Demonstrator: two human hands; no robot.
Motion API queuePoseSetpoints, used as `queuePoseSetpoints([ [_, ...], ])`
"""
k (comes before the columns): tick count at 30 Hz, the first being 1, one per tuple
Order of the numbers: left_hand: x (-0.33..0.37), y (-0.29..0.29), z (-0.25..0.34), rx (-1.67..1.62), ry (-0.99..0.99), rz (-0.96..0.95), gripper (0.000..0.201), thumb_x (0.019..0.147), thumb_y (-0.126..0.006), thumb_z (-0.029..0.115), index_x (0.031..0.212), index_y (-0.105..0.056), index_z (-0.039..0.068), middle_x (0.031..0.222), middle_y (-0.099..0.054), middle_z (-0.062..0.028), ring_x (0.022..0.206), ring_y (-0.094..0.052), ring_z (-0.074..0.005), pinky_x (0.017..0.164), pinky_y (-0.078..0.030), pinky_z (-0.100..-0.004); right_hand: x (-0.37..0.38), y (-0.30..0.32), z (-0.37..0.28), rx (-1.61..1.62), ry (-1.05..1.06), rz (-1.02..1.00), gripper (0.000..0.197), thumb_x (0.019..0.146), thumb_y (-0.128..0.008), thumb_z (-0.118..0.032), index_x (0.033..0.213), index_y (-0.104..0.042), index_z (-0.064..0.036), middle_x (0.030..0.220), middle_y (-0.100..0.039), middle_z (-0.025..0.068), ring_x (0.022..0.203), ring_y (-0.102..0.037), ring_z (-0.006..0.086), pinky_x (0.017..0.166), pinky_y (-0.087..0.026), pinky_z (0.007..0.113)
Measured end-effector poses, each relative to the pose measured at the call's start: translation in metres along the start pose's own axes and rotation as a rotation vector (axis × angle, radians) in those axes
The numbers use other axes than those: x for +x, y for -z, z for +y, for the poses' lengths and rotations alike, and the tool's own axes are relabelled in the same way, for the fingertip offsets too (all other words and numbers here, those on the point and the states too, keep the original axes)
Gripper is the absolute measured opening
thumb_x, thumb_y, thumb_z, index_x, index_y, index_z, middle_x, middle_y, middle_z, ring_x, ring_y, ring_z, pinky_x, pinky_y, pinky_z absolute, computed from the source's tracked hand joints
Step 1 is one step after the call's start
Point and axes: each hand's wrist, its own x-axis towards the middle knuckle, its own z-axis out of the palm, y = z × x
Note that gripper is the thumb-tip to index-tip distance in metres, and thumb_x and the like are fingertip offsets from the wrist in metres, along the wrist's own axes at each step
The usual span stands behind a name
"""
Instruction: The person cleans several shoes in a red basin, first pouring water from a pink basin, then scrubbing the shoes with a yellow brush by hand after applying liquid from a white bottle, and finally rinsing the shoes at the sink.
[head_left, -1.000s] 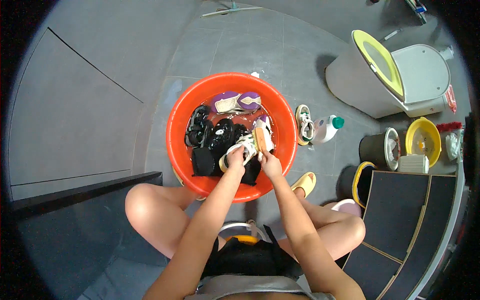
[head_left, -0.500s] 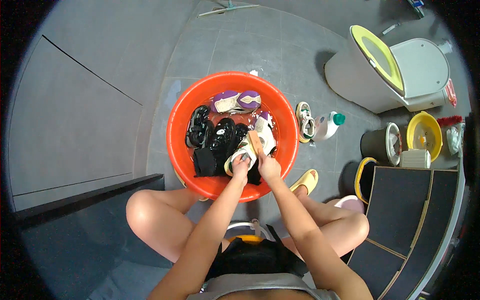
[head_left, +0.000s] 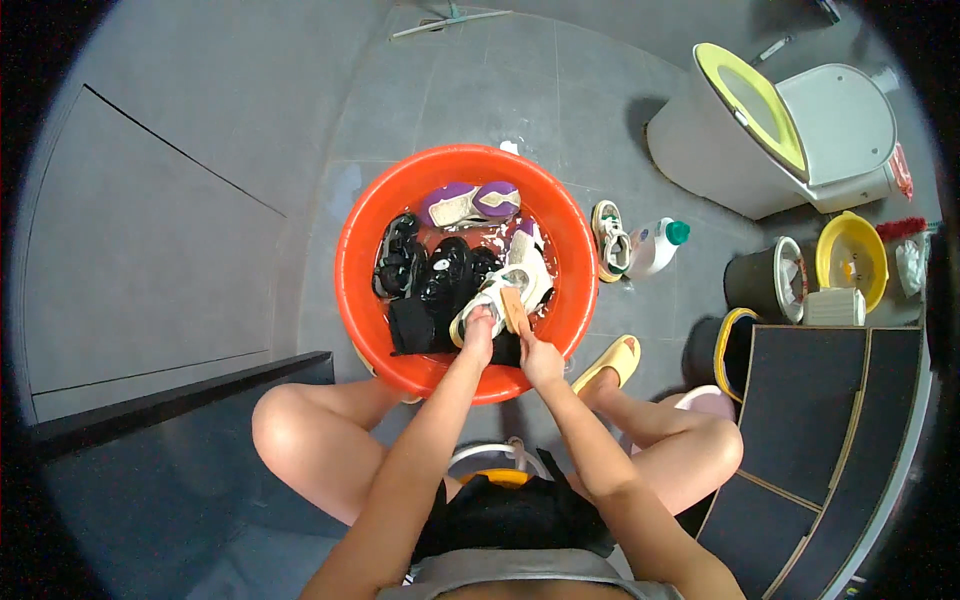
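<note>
A large red plastic basin (head_left: 352, 300) with wet shoes and some water in it stands on the floor before me. My left hand (head_left: 478, 338) is closed on a white shoe (head_left: 488, 297) at the basin's near right part. In my right hand (head_left: 541, 361) is a wooden brush (head_left: 513, 308), lying against the shoe's right side; its bristles are hidden. Beyond the white shoe lies another white-and-purple one (head_left: 528, 250). A purple-soled shoe (head_left: 470, 205) rests on its side at the far wall. Black shoes (head_left: 447, 275) fill the basin's left half.
Right of the basin are a white-and-green shoe (head_left: 609, 240) and a white bottle (head_left: 655, 247) with a green cap. Farther right stand a toilet (head_left: 720, 150) with a raised lid, buckets (head_left: 757, 283), a yellow basin (head_left: 880, 255) and a dark cabinet (head_left: 808, 400). A squeegee (head_left: 452, 23) lies at the back.
The brush and my right hand have shifted slightly toward me along the white shoe. My left hand keeps its hold on the shoe.
</note>
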Motion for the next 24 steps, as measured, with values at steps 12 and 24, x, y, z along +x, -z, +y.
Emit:
queuePoseSetpoints([
  [12, 0.001, -0.003, 0.064, 1.915, -0.186, 0.251, 0.050, 0.061, -0.059, 0.050, 0.094, -0.060, 0.013, 0.085, -0.061, -0.0118, 0.075, -0.060, -0.0257, 0.061, -0.046, -0.0348, -0.034, -0.005, -0.009, 0.789, -0.157, 0.122, 0.033, 0.082, -0.046, -0.022, 0.114, -0.049, -0.0122, 0.091, -0.057, 0.0215, 0.084, -0.056, 0.0334, 0.073, -0.044, 0.036],
  [24, 0.014, -0.001, 0.040, 1.946, 0.020, 0.298, 0.057, 0.066, -0.057, 0.045, 0.112, -0.048, 0.012, 0.103, -0.055, -0.0115, 0.090, -0.056, -0.0256, 0.072, -0.046, -0.0337, -0.039, 0.002, 0.006, 0.937, -0.209, 0.157, 0.034, 0.082, -0.046, -0.018, 0.115, -0.047, -0.0071, 0.105, -0.053, 0.0189, 0.100, -0.051, 0.0288, 0.085, -0.038, 0.031],
])
